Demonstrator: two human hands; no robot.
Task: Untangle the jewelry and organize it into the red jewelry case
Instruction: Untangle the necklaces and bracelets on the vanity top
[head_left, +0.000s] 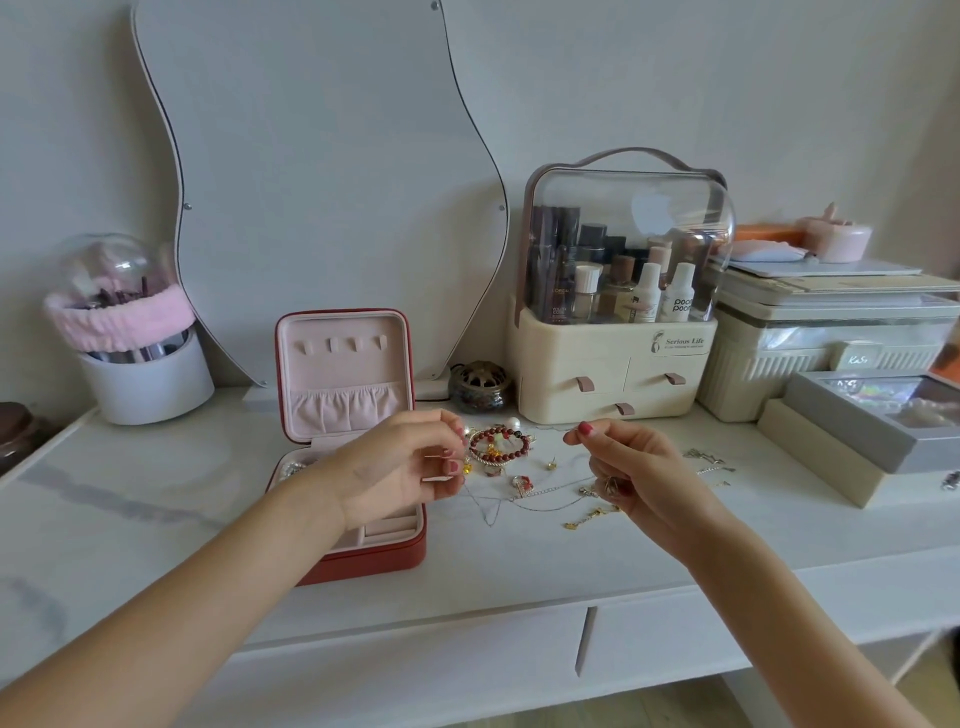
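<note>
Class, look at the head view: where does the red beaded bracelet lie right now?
The red beaded bracelet lies on the white tabletop at centre, between the two hands, just right of the open red jewelry case and in front of the small dark round pot.

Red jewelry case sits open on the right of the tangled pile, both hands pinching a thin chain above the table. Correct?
Not quite. The head view shows the open red jewelry case left of the tangled pile, not right. The rest holds: left hand and right hand each pinch the thin chain above the table.
</note>
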